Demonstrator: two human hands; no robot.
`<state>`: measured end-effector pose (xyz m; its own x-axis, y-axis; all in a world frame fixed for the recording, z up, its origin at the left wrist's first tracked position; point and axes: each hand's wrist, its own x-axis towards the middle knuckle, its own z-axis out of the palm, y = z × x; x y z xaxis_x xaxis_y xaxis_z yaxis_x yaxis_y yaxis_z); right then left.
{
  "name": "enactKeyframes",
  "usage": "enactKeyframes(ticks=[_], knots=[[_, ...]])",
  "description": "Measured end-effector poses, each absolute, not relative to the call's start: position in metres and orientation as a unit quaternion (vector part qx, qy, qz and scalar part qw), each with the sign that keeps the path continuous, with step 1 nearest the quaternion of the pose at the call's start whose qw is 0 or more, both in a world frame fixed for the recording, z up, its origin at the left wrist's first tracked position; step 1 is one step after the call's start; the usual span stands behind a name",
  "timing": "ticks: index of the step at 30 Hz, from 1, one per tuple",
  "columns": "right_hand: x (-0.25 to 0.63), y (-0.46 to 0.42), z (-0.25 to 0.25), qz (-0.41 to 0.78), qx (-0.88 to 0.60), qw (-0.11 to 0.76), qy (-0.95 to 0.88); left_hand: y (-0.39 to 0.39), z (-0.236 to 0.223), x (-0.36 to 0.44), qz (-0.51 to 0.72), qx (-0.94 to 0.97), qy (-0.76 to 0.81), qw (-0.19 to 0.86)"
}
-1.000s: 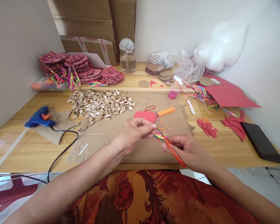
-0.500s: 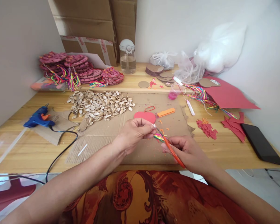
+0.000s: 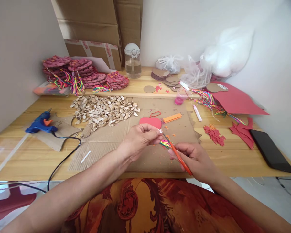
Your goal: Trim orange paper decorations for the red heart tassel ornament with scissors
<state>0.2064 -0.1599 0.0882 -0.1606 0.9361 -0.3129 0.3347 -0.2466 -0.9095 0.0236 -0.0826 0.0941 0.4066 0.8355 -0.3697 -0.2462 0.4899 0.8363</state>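
My left hand [image 3: 142, 139] pinches a small whitish paper piece [image 3: 160, 131] between thumb and fingertips; its outline is too small to make out fully. Orange-handled scissors [image 3: 178, 158] are gripped in my right hand [image 3: 194, 158], their blade tips right at the paper piece. Just beyond my left hand lies a red rounded paper shape [image 3: 150, 122] with a red string loop [image 3: 155, 114] at its top. Colourful threads [image 3: 166, 144] show partly beneath my hands. A folded orange paper strip [image 3: 172, 117] and tiny orange scraps lie on the cardboard sheet [image 3: 126, 129].
Peanut shells [image 3: 106, 110] are heaped at left, near a blue glue gun [image 3: 41, 123] with a black cord. Red scraps [image 3: 214, 135] and a black phone [image 3: 271, 151] lie right. A water bottle [image 3: 133, 61] and stacked pink shell-covered discs [image 3: 80, 69] stand on the rear ledge.
The view has shifted very slightly. My hands, the paper piece and the scissors keep almost the same position.
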Motion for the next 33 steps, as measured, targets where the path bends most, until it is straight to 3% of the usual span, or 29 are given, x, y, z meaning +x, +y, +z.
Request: enactKeyframes(ticks=[8, 21, 33], knots=[[0.211, -0.157, 0.095, 0.526, -0.584, 0.292, -0.545, -0.079, 0.097, 0.016, 0.340, 0.381, 0.401, 0.761], [0.223, -0.155, 0.093, 0.586, -0.541, 0.233, -0.556, -0.080, 0.104, 0.012, 0.294, 0.389, 0.383, 0.785], [0.205, -0.157, 0.094, 0.567, -0.568, 0.265, -0.535, -0.086, 0.099, 0.018, 0.339, 0.363, 0.379, 0.781]])
